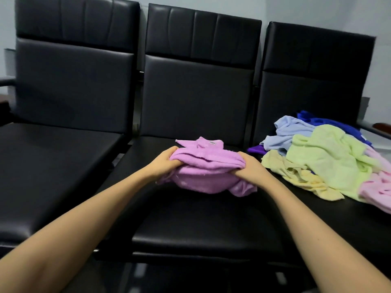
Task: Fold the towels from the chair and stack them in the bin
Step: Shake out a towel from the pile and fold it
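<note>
A crumpled pink-lilac towel lies bunched on the middle black chair seat. My left hand grips its left side with curled fingers, and my right hand grips its right side. On the right chair seat sits a loose pile of unfolded towels: light green on top, pale yellow in front, light blue and dark blue behind, pink at the right edge, a bit of purple at the left. No bin shows in the head view.
Three black padded chairs stand side by side against a pale wall. The left chair seat holds nothing. An armrest sticks out behind the pile at the far right.
</note>
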Demonstrator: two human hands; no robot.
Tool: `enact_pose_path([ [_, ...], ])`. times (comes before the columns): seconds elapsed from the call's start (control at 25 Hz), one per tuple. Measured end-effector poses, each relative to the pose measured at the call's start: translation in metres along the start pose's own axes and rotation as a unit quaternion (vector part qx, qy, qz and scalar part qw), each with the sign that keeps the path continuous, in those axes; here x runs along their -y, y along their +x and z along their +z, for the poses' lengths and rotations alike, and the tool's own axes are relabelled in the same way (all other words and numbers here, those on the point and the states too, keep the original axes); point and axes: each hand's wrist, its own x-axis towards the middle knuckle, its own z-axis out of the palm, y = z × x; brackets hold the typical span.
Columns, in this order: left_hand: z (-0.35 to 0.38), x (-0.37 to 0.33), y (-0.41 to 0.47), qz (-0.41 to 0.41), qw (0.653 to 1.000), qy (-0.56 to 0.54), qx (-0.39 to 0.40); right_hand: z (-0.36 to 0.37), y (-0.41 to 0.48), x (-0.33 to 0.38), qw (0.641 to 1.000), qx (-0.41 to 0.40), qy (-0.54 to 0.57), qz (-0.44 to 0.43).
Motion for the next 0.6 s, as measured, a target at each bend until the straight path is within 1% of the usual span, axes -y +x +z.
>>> enact_pose_path([
  [0.04,-0.003,0.002,0.0,-0.005,0.996,0.053,0.069,-0.001,-0.005,0.001,0.998,0.062,0.018,0.001],
  [0.08,-0.004,0.002,-0.002,-0.019,0.978,0.143,0.151,0.0,-0.014,0.003,0.993,0.115,-0.009,0.005],
  [0.12,-0.004,0.006,-0.004,-0.039,0.943,0.259,0.206,0.001,-0.024,0.005,0.988,0.14,-0.071,0.007],
  [0.16,-0.005,0.008,-0.005,-0.055,0.906,0.358,0.218,0.002,-0.03,0.006,0.976,0.143,-0.164,0.014],
  [0.2,-0.004,0.004,-0.007,-0.063,0.898,0.393,0.19,0.004,-0.033,0.009,0.961,0.12,-0.247,0.014],
  [0.24,-0.005,-0.003,-0.01,-0.072,0.919,0.358,0.151,0.006,-0.032,0.01,0.959,0.091,-0.267,0.014],
  [0.28,-0.007,-0.014,-0.011,-0.081,0.949,0.281,0.117,0.006,-0.028,0.011,0.969,0.072,-0.235,0.012],
  [0.32,-0.01,-0.024,-0.013,-0.09,0.972,0.199,0.083,0.004,-0.024,0.012,0.983,0.062,-0.172,0.008],
  [0.36,-0.016,-0.034,-0.014,-0.094,0.984,0.137,0.069,-0.002,-0.02,0.013,0.992,0.063,-0.106,0.003],
  [0.4,-0.023,-0.043,-0.016,-0.081,0.988,0.111,0.069,-0.011,-0.018,0.016,0.995,0.073,-0.064,-0.003],
  [0.44,-0.028,-0.049,-0.016,-0.068,0.988,0.111,0.081,-0.021,-0.019,0.02,0.995,0.092,-0.047,-0.01],
  [0.48,-0.033,-0.055,-0.018,-0.053,0.986,0.119,0.104,-0.03,-0.021,0.022,0.991,0.122,-0.041,-0.02],
  [0.52,-0.039,-0.061,-0.018,-0.043,0.981,0.127,0.137,-0.039,-0.023,0.025,0.985,0.172,-0.019,-0.016],
  [0.56,-0.045,-0.064,-0.018,-0.052,0.974,0.127,0.182,-0.046,-0.024,0.025,0.969,0.247,0.02,0.017],
  [0.6,-0.05,-0.065,-0.016,-0.085,0.958,0.113,0.251,-0.052,-0.024,0.023,0.938,0.335,0.057,0.069],
])
